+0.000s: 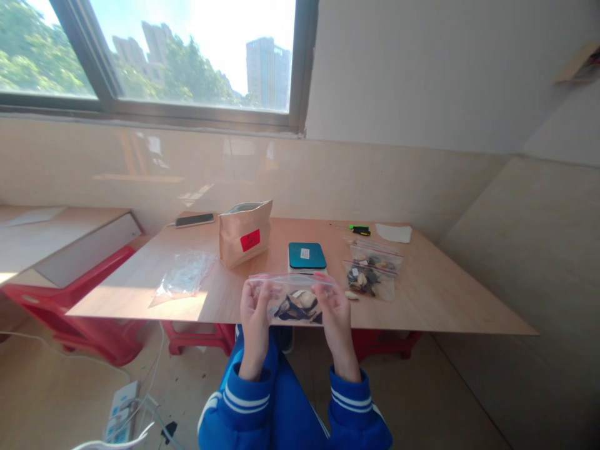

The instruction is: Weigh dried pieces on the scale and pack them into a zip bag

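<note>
Table (pixel 445 300): a pale wooden top, set against a tiled wall under a window; everything below is placed from it.
Red stools (pixel 100 337): under the table's left side, with more red showing under the front edge.
Person: seated at the table's front edge, blue sleeves with white stripes, both forearms raised toward the edge.
Paper pouch (pixel 245 233): brown, standing upright on the table's middle, slightly left, a red label on its face, its mouth open.
Empty bags (pixel 184 275): clear plastic, lying flat on the table's left part, near the pouch.
Filled bags (pixel 371 270): two clear zip bags with red seal lines on the table's right part, dark and pale pieces inside; a loose pale piece lies just beside them.
Scale (pixel 306 256): a flat teal square with a white sticker, on the table's middle, just behind the hands.
Held bag (pixel 295 300): a clear zip bag over the table's front edge, held up between both hands; dark and pale pieces sit in its lower part.
Left hand (pixel 255 306): fingers closed on the held bag's left end, near the top.
Right hand (pixel 332 306): fingers closed on the bag's right end, thumb side toward the person.
Phone (pixel 194 219): dark, lying at the table's far left corner.
Paper (pixel 394 233): a white scrap at the table's far right.
Pen (pixel 359 229): green and black, at the table's far edge, just left of the paper.
Power strip (pixel 119 412): on the floor, left of the person's knees, with white cables.
</note>
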`<act>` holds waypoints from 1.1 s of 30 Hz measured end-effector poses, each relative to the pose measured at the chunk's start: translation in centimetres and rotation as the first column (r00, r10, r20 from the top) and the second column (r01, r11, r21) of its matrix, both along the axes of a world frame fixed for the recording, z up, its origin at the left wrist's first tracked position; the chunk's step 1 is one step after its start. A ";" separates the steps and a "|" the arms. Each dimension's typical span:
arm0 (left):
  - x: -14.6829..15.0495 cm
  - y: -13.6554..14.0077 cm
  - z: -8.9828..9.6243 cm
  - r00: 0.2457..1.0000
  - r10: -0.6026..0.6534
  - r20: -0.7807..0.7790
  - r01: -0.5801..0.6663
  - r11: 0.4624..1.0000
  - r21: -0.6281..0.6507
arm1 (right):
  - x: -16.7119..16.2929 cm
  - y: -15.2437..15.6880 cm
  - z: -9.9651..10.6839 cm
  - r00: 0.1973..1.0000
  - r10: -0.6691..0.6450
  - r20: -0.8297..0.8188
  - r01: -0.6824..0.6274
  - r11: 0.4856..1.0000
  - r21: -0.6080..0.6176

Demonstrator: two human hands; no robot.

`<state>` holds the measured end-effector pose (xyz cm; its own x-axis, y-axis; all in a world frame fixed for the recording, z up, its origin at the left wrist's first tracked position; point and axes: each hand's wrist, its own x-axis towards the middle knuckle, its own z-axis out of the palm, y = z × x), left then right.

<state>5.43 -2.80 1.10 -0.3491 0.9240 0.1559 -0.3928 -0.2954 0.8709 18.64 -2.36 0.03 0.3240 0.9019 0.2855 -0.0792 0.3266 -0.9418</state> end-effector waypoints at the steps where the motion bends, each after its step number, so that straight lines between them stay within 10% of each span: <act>1: 0.0 -0.1 0.0 1.000 0.003 0.003 -0.003 1.000 0.002 | -0.1 0.1 -0.2 0.999 0.033 -0.012 -0.033 0.999 -0.013; 18: -1.3 -0.3 -0.3 0.970 0.130 -0.206 -0.139 0.990 -0.034 | 0.3 -0.4 0.0 0.981 -0.016 0.193 0.005 0.998 0.060; 33: -1.2 -0.4 0.0 0.981 -0.054 -0.188 0.051 0.998 -0.021 | 1.2 -1.0 0.7 0.975 -0.027 0.219 0.007 0.996 0.092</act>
<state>4.23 -3.17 1.09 -0.2655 0.9432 0.1996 -0.2364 -0.2644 0.9350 19.82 -3.34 0.77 0.2593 0.8643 0.4310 0.1331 0.4100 -0.9023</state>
